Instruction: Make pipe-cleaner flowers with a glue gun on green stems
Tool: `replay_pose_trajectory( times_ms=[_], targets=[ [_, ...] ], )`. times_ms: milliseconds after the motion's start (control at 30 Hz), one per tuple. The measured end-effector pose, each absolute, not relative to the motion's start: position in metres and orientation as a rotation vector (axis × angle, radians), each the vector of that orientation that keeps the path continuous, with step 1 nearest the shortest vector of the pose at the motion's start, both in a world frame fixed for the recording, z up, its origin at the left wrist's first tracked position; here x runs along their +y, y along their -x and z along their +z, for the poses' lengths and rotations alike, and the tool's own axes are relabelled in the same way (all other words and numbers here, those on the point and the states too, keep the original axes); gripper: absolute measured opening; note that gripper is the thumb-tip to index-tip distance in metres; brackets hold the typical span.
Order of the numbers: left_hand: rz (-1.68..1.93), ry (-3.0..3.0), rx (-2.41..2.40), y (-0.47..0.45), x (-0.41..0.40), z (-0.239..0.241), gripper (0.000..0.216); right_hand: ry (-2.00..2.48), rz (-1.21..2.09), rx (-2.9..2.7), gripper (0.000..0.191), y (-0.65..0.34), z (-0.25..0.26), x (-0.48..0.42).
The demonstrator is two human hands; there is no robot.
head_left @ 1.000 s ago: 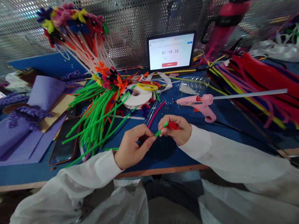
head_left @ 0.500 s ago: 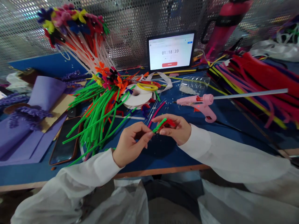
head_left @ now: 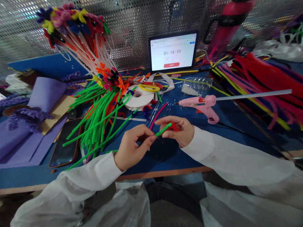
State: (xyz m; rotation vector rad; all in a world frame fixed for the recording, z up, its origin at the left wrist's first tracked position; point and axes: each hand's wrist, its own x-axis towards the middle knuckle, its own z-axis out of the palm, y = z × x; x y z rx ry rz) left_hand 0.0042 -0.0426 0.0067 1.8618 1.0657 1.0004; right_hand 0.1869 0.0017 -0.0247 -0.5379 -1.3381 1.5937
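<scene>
My left hand (head_left: 135, 144) pinches the lower end of a short green pipe cleaner (head_left: 163, 129) between thumb and fingers. The green piece slants up to the right, across the front of my right hand (head_left: 181, 130). That hand is curled around a red fuzzy pipe-cleaner piece (head_left: 174, 126), which is partly hidden by its fingers. Whether the green and red pieces are joined cannot be seen. Just beyond my hands lie a magenta pipe cleaner (head_left: 159, 114) and thin clear sticks. A pink glue gun (head_left: 201, 104) with a long glue stick rests to the right.
Green pipe cleaners (head_left: 99, 123) are heaped at left, beside a phone (head_left: 66, 143) and purple paper (head_left: 21, 138). Behind stand a bunch of pipe-cleaner flowers (head_left: 71, 22), a ribbon spool (head_left: 139, 99), a tablet (head_left: 172, 52) and a pink bottle (head_left: 224, 28). Coloured pipe cleaners (head_left: 267, 85) lie at right.
The green pipe cleaner has shifted slightly to the right, and its upper end looks straighter. Less of the red piece shows now. Both hands stay nearly in place.
</scene>
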Motion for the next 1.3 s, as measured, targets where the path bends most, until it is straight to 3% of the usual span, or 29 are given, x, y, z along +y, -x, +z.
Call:
replay_pose_trajectory(
  times_ms=[100, 233, 367, 800, 867, 1000, 1100, 1233, 1300],
  targets=[
    [1.085, -2.148, 1.121, -0.002, -0.042, 0.009, 0.004, 0.569, 1.666, -1.276, 0.048, -0.187, -0.026, 0.001],
    [1.153, -2.616, 1.155, 0.002, -0.041, 0.012, 0.012, 0.599, 1.656, -1.143, 0.028, -0.184, -0.02, -0.006],
    [1.137, -2.948, 1.213, 0.005, -0.04, 0.012, 0.011, 0.575, 1.602, -1.14, 0.021, -0.182, -0.017, -0.011],
    [1.142, -3.051, 1.19, 0.003, -0.04, 0.011, 0.007, 0.61, 1.604, -1.147, 0.015, -0.182, -0.02, -0.011],
    [1.15, -3.077, 1.201, 0.004, -0.039, 0.012, 0.01, 0.583, 1.651, -1.14, 0.024, -0.182, -0.02, -0.01],
    [1.202, -3.159, 1.214, 0.009, -0.036, 0.015, 0.016, 0.6, 1.737, -1.201, 0.061, -0.183, -0.02, -0.007],
    [1.196, -3.21, 1.211, 0.012, -0.033, 0.013, 0.018, 0.737, 1.656, -1.355, 0.07, -0.189, -0.022, -0.002],
    [1.153, -3.214, 1.206, 0.018, -0.03, 0.007, 0.02, 0.985, 1.273, -1.594, 0.035, -0.205, -0.024, 0.007],
    [1.11, -3.17, 1.25, 0.022, -0.026, 0.005, 0.019, 1.103, 1.071, -1.687, 0.03, -0.215, -0.023, 0.012]
  ],
)
